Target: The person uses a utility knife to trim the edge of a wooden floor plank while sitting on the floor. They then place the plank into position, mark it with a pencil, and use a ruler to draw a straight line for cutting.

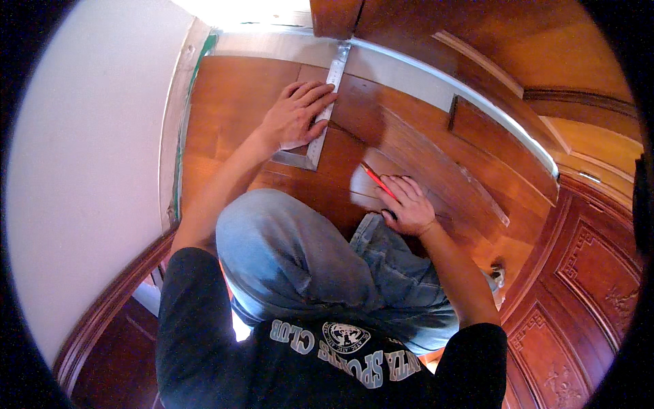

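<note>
A metal carpenter's square (315, 151) lies on the reddish-brown wood flooring (231, 88), its long marked blade reaching to the pale strip at the far edge. My left hand (297, 117) holds it down, fingers and thumb on the blade and the palm over the inner corner. In my right hand (411, 208) is a red pencil (379, 183), with its dark tip pointing far left, away from the square. That hand hovers near or rests by my bent knee; contact with the floor beneath cannot be made out.
A loose narrow wood strip (443, 153) slants across the boards at right. Beyond, a pale bare strip (402, 85) runs below a bright metal edge (449, 71) and a wooden door (422, 27). A white wall (95, 136) rises at left; carved red-brown panels (586, 273) stand at right.
</note>
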`<act>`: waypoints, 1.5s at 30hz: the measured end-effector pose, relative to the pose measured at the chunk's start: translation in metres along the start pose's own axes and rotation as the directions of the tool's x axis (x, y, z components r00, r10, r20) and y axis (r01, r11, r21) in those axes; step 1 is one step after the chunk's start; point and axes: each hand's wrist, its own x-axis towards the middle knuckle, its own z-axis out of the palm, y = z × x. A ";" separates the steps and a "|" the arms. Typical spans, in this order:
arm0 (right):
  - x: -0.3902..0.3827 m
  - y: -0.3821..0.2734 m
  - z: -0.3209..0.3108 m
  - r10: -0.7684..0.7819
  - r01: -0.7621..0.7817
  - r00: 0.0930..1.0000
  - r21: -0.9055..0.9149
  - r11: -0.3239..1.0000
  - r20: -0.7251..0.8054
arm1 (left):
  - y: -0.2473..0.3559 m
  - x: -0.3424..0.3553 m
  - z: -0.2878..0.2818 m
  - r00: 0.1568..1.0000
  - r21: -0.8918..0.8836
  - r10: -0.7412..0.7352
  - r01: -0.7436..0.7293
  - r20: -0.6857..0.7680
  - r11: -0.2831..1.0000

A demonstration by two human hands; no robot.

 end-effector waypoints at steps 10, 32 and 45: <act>0.002 -0.001 -0.002 -0.006 0.007 1.000 0.018 1.000 -0.007 | 0.004 0.003 0.001 0.999 -0.019 -0.034 0.034 0.007 0.999; -0.004 0.003 0.001 -0.016 0.016 1.000 0.007 1.000 0.008 | 0.018 0.016 0.014 0.989 0.101 -0.128 0.135 -0.074 0.986; 0.001 0.004 -0.006 -0.028 0.030 0.997 0.033 0.999 -0.067 | -0.004 0.037 0.011 0.995 0.070 -0.039 0.045 -0.090 0.997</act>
